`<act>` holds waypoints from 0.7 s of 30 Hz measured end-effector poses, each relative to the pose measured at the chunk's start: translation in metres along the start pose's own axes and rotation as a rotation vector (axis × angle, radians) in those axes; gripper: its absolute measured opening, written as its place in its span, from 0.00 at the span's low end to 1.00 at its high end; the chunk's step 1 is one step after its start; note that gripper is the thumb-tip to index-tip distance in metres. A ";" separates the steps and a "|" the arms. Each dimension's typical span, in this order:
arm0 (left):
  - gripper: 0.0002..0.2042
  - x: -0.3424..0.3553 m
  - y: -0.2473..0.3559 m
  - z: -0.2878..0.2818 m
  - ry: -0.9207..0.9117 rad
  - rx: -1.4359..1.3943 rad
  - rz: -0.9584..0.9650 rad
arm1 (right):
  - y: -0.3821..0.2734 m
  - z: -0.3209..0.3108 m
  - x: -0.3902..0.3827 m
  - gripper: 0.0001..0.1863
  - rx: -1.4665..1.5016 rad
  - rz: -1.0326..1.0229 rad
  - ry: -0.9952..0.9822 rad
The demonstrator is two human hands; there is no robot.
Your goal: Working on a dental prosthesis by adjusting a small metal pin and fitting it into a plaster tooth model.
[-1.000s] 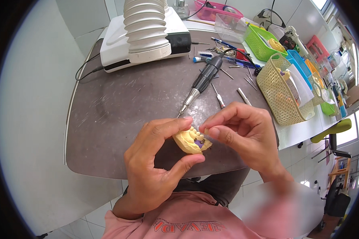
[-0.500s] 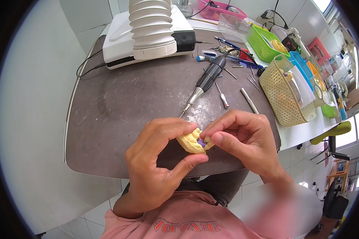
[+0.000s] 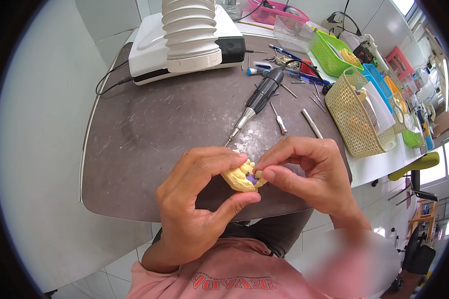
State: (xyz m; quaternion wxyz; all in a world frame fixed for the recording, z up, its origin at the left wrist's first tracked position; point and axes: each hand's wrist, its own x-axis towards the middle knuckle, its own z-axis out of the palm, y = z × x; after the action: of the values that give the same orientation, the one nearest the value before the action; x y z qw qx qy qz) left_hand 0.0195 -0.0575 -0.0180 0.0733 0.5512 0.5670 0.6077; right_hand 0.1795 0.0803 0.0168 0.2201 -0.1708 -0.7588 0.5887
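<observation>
A yellow plaster dental cast (image 3: pixel 238 180) with a purple section (image 3: pixel 252 179) is held above the near edge of the bench. My left hand (image 3: pixel 189 194) grips it between the thumb below and the fingers above. At the cast's right side my right hand (image 3: pixel 312 172) is closed in a pinch, thumb against index finger, right by the purple section. A tiny pale piece shows at those fingertips, but whether it is loose or part of the cast is unclear. Just beyond the cast lies a black and silver rotary handpiece (image 3: pixel 259 97), its tip pointing toward my hands.
White dust lies on the brown bench (image 3: pixel 134 149). A white box-shaped unit (image 3: pixel 149 47) stands behind a ribbed hose (image 3: pixel 190 35). Burs, a small screwdriver (image 3: pixel 279 122) and a metal rod (image 3: pixel 312 123) lie to the right, near a beige basket (image 3: pixel 356 119) and a green basket (image 3: pixel 329 57).
My right fingertips have shifted very slightly at the cast's right side, showing a little more of the purple section. My left hand keeps its hold.
</observation>
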 end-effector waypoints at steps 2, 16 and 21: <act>0.23 0.000 0.001 -0.001 -0.004 -0.002 0.008 | 0.001 -0.001 0.001 0.06 0.007 -0.047 -0.003; 0.22 -0.008 0.003 -0.002 0.050 -0.107 -0.061 | 0.003 0.013 -0.014 0.17 -0.174 -0.200 0.142; 0.25 -0.012 0.001 -0.005 -0.016 -0.147 -0.155 | 0.001 0.010 -0.015 0.18 -0.248 -0.241 0.071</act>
State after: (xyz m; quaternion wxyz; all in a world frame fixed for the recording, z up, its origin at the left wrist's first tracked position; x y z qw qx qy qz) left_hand 0.0214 -0.0694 -0.0229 0.1648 0.5036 0.5611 0.6358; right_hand 0.1874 0.0646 0.0120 0.2928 -0.1253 -0.8324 0.4535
